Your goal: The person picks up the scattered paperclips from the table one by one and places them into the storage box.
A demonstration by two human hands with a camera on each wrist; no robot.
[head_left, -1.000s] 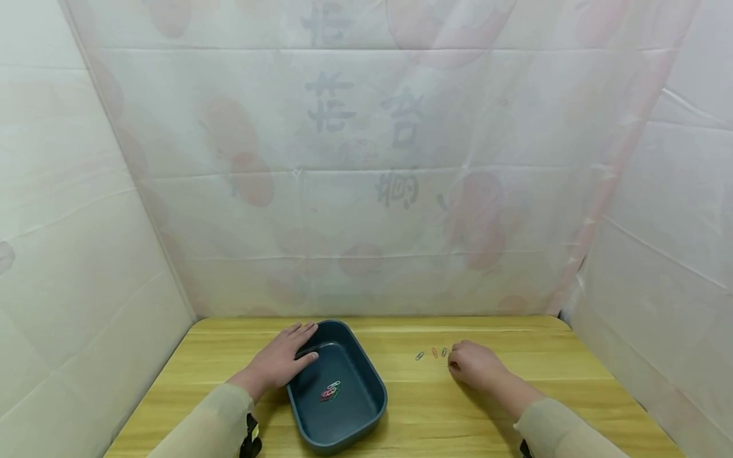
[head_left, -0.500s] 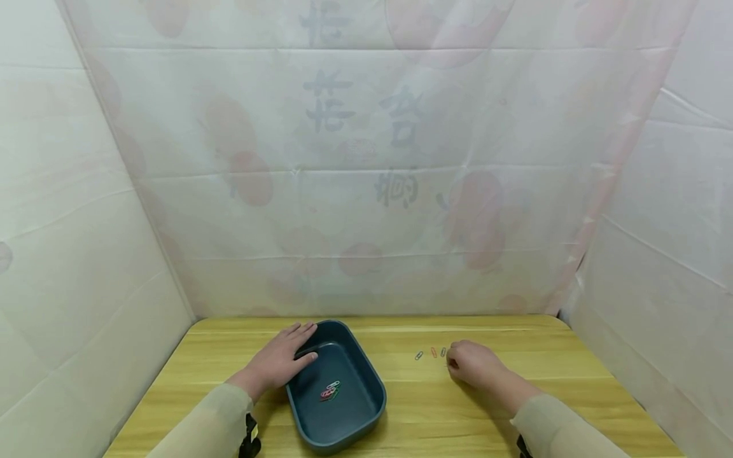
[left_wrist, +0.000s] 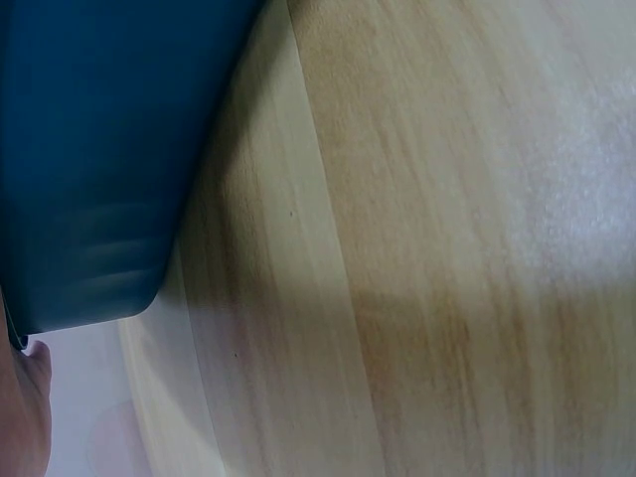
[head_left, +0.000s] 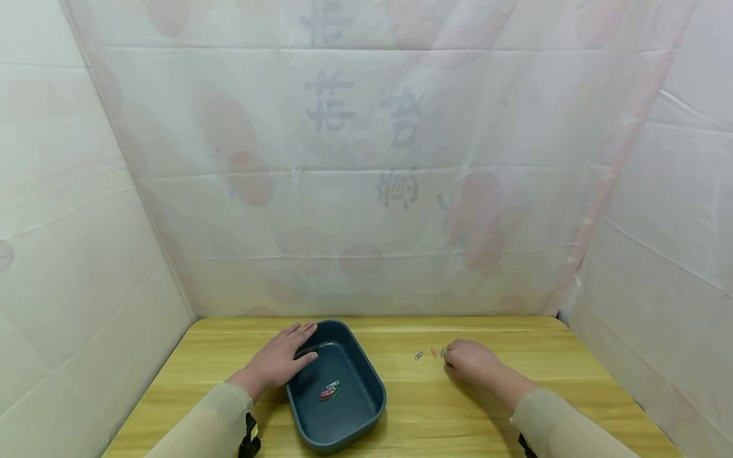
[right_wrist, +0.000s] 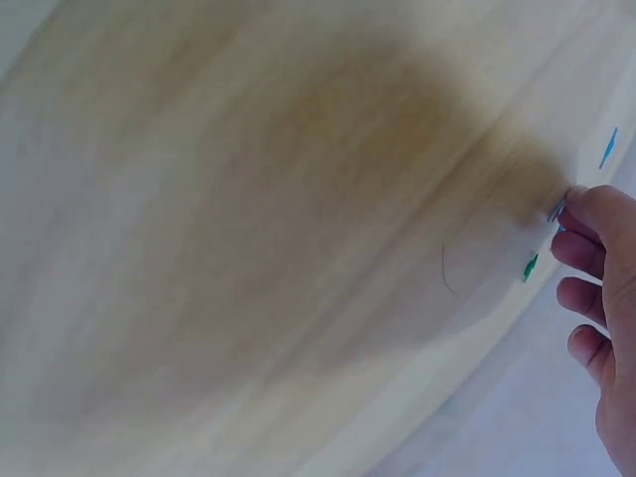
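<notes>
Reaching with the right hand (head_left: 469,364), fingers curled and seemingly pinching a paper clip (right_wrist: 556,211) on the wooden table (head_left: 515,343), well right of the blue tray (head_left: 366,369), while resting the flat left hand (head_left: 280,359) on its rim.

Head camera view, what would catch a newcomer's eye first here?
The dark blue tray at the table's centre stands out, with coloured paper clips lying inside it and the left hand resting on its rim. To its right, the right hand curls beside small paper clips on the wood.
</notes>
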